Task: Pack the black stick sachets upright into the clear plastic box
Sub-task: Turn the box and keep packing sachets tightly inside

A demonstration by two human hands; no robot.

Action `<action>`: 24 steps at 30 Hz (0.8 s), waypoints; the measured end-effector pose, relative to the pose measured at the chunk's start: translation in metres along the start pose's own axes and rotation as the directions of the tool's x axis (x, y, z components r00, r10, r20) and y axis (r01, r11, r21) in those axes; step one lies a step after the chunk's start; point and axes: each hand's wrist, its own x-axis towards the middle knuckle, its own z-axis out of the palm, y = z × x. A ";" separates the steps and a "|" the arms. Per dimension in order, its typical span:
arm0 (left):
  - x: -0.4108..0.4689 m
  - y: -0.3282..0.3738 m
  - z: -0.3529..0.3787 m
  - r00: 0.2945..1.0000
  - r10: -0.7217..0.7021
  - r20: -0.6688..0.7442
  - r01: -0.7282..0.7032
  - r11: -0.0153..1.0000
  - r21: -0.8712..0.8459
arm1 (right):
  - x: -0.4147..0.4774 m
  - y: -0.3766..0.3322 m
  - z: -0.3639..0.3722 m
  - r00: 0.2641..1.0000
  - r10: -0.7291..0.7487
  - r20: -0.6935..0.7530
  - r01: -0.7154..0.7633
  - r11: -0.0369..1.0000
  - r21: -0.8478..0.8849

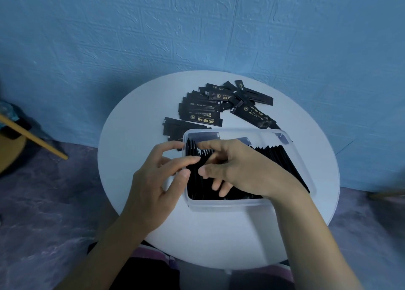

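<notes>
Left hand (157,180) at the left wall of the clear plastic box (228,205), fingers fairly straight, bracing the row's end; right hand (238,169) inside, thumb and forefinger pinching the packed sachets (280,158), which stand upright and fill most of the box; step in hand, probably squaring the row; next move: fetch from the loose sachets (206,112) lying flat on the tabletop (135,123) beyond, which calls for a gap held open.

Round white table (219,241), blue textured wall (197,26), purplish floor (43,213), yellow wooden bar (32,135)
</notes>
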 end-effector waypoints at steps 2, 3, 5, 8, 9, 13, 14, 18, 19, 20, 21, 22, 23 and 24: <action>0.000 0.000 0.000 1.000 -0.001 -0.008 0.001 1.000 0.004 | 0.001 0.001 0.002 1.000 0.001 -0.008 -0.001 1.000 -0.010; 0.000 0.000 0.000 1.000 -0.004 -0.006 0.004 1.000 0.002 | 0.001 0.001 0.002 1.000 0.003 -0.010 -0.003 1.000 -0.015; -0.001 0.001 -0.001 1.000 -0.004 0.020 0.005 1.000 -0.008 | 0.002 0.001 0.003 1.000 0.001 -0.004 -0.001 0.999 -0.033; -0.002 0.001 -0.001 0.997 -0.007 0.073 0.008 1.000 -0.022 | 0.006 -0.002 -0.004 0.999 0.018 0.035 -0.017 0.999 -0.039; -0.001 0.001 -0.001 0.997 -0.012 0.080 0.014 1.000 -0.024 | 0.009 -0.004 -0.008 0.998 0.025 0.051 -0.023 0.999 -0.036; -0.001 0.003 -0.002 0.997 -0.028 0.078 0.030 0.999 -0.027 | 0.025 -0.016 -0.035 0.998 -0.048 0.049 0.052 0.995 -0.085; -0.001 0.003 -0.002 0.997 -0.029 0.076 0.031 0.999 -0.030 | 0.031 -0.021 -0.043 0.996 -0.084 0.031 0.087 0.991 -0.100; -0.001 0.003 -0.001 0.997 -0.027 0.071 0.029 0.999 -0.027 | 0.075 -0.034 -0.067 0.981 -0.187 -0.056 0.166 0.950 -0.265; -0.001 0.003 -0.001 0.997 -0.030 0.068 0.032 0.999 -0.025 | 0.088 -0.034 -0.069 0.981 -0.190 -0.042 0.165 0.927 -0.336; -0.001 0.002 -0.001 0.997 -0.034 0.065 0.035 0.999 -0.024 | 0.101 -0.033 -0.070 0.985 -0.175 -0.012 0.155 0.901 -0.405; -0.001 0.002 -0.001 0.997 -0.034 0.062 0.036 0.999 -0.022 | 0.113 -0.031 -0.070 0.989 -0.146 0.024 0.141 0.874 -0.465; -0.001 0.002 -0.001 0.998 -0.032 0.059 0.033 0.999 -0.019 | 0.124 -0.029 -0.069 0.992 -0.110 0.060 0.125 0.849 -0.514; -0.001 0.002 -0.001 0.998 -0.030 0.057 0.031 0.999 -0.016 | 0.133 -0.027 -0.067 0.993 -0.070 0.094 0.110 0.826 -0.552; -0.001 0.002 -0.001 0.998 -0.028 0.055 0.029 0.999 -0.013 | 0.139 -0.024 -0.065 0.992 -0.032 0.125 0.099 0.807 -0.582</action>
